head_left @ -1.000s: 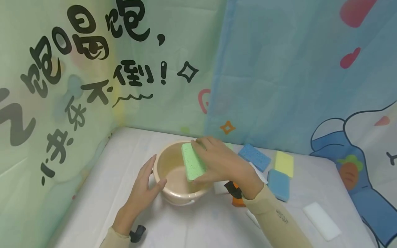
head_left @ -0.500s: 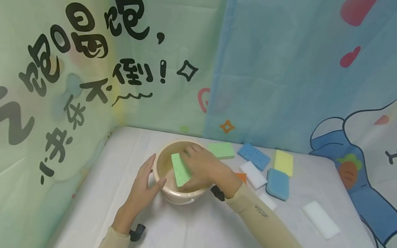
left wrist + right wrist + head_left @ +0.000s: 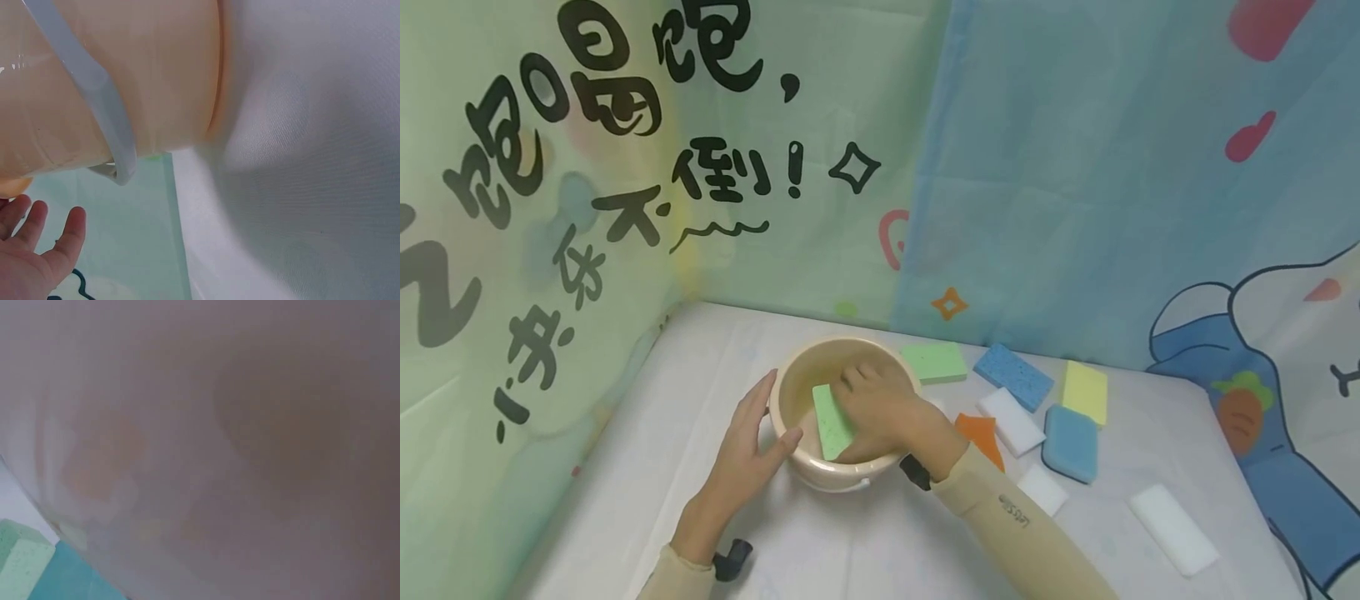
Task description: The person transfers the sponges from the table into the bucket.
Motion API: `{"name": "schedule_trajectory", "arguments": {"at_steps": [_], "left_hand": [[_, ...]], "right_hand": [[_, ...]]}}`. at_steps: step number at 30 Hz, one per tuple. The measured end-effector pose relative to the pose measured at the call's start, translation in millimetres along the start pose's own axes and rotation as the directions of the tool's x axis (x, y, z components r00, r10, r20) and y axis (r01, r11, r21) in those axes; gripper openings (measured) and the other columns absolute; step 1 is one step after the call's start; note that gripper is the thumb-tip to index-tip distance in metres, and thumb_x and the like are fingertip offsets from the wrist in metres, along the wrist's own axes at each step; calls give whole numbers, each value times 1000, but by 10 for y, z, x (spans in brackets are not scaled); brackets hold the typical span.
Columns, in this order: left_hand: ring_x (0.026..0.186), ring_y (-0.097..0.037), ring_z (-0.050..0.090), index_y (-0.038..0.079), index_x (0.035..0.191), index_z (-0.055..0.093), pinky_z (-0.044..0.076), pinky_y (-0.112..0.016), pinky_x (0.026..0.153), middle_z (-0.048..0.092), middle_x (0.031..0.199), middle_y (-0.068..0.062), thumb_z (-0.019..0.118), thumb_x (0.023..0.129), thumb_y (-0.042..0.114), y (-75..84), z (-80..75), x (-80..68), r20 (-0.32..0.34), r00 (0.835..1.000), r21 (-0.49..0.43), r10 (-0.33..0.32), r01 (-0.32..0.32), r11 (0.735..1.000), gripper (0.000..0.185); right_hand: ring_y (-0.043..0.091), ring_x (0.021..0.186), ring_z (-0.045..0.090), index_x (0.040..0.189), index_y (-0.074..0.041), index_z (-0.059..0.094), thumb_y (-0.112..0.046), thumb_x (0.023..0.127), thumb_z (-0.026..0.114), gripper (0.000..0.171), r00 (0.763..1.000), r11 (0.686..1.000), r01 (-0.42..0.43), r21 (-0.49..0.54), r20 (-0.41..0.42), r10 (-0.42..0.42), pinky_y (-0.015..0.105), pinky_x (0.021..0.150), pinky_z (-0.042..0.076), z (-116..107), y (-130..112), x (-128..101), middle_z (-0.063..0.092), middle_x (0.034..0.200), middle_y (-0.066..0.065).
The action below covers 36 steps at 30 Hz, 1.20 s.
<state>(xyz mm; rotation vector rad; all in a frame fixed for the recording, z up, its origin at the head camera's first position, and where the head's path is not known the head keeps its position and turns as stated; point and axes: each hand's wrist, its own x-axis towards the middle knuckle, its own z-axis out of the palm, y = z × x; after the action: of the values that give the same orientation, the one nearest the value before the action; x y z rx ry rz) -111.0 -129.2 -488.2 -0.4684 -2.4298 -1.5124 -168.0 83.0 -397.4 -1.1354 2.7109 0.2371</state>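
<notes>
A cream bucket (image 3: 835, 477) stands on the white-covered table, its grey handle (image 3: 103, 100) hanging down the outer wall in the left wrist view. My left hand (image 3: 745, 454) rests at the bucket's left side, fingers fairly straight and thumb at the rim. In the left wrist view its fingers (image 3: 74, 228) are spread beside the wall. Down inside the bucket, my right hand (image 3: 880, 412) grips a light green sponge (image 3: 829, 421) across its length, hiding the sponge's right side. The right wrist view is mostly filled by a blurred, pale surface up close.
Right of the bucket lie another green sponge (image 3: 936, 364), a dark blue sponge (image 3: 1015, 377), a yellow sponge (image 3: 1085, 392), a lighter blue sponge (image 3: 1070, 443), an orange piece (image 3: 981, 437) and several white blocks (image 3: 1012, 422). A printed curtain (image 3: 1037, 208) hangs behind the table.
My right hand has moved left and lowered the green sponge from the bucket's mouth into it. The items behind that arm have come into sight. My left hand has stayed put.
</notes>
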Motion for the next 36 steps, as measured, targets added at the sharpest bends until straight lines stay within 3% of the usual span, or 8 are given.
{"name": "schedule_trajectory", "arguments": {"at_steps": [8,17,24,31,36], "left_hand": [[145,-28,29,12,160,24,40,-51,109,30,160,-13,68,92,21,9,4,1,3,1000,2,4,-4,1000,81],[145,-29,29,6,159,25,39,-52,110,29,161,-10,67,93,28,13,18,0,13,1000,3,-9,9,1000,81],[144,-29,31,10,159,26,39,-52,109,31,160,-10,69,92,22,11,5,-19,2,1000,-3,-10,10,1000,80],[144,-30,31,11,159,25,39,-53,110,32,160,-11,69,92,20,9,12,-26,-5,1000,2,2,-2,1000,81],[144,-29,32,10,159,26,40,-52,109,33,159,-10,70,91,17,6,43,-4,-10,1000,-6,16,-16,1000,81]], "right_hand": [[30,126,45,144,1,46,-73,75,67,103,1000,1000,-6,8,-22,6,44,110,38,90,-18,25,51,134,13],[31,126,46,139,2,50,-72,72,73,102,996,1000,-22,8,-83,23,42,114,34,53,27,-88,52,132,12],[31,134,41,143,0,49,-66,78,72,96,986,991,-65,121,-144,82,45,108,40,-60,84,-346,49,140,11],[34,126,49,140,2,52,-52,88,70,78,951,985,-34,170,-297,84,48,102,46,-88,269,-703,54,135,16],[36,129,48,143,3,50,-50,88,73,80,937,972,-78,223,-318,148,51,101,47,-57,449,-995,52,138,18]]}}
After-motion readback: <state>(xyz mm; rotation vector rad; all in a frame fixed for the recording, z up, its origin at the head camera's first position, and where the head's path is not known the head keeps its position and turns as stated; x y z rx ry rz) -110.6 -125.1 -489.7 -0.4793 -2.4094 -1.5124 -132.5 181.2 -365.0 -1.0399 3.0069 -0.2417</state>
